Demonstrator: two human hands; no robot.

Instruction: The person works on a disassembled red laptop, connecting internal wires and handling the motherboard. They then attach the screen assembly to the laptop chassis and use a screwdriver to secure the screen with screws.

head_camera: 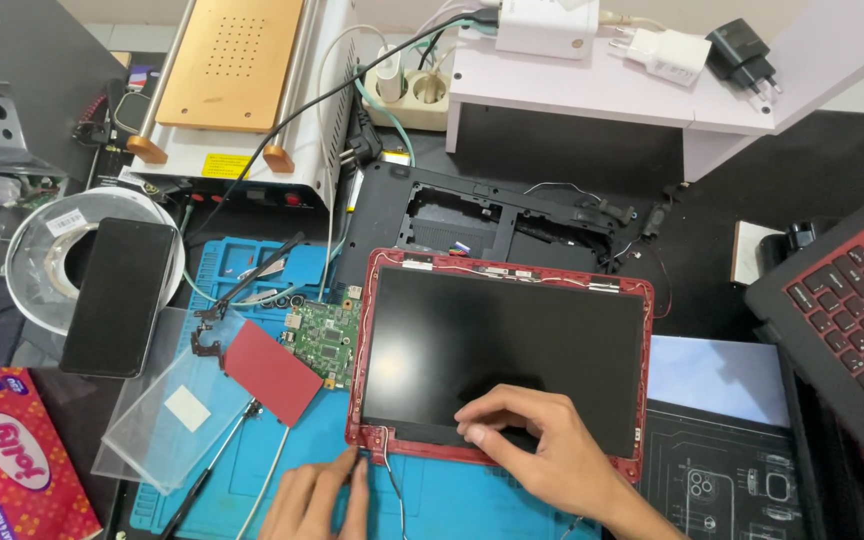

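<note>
The right hand [542, 445] lay spread over the lower edge of the laptop screen panel [502, 350], fingers loosely curled and fingertips pressing on the dark glass just above the red frame [512, 262], as if to keep the panel from shifting; it pinned the panel down and gripped nothing. The left hand [317, 500] sat just beside it, at the frame's near left corner, its fingers drawn close together around the thin wires [392, 485] that trailed out there. From where I stood I could not tell whether it had actually pinched a wire or only touched the frame's edge.

The panel rested flat on the blue work mat [452, 500], directly under both hands, probably so the bare screen had something soft beneath it. Just left of the left hand lay a red rectangular cover piece [272, 372] and a clear plastic sheet [167, 410], set aside within reach, and above them a small green circuit board [327, 338]. Beyond the right hand's fingertips the black laptop base [492, 215] sat opened on the bench [752, 200], apart from the screen. Farther left, a dark phone [117, 295] rested across a round ring light [37, 250], and off to the right, well apart, was another laptop with red keys [852, 310].
</note>
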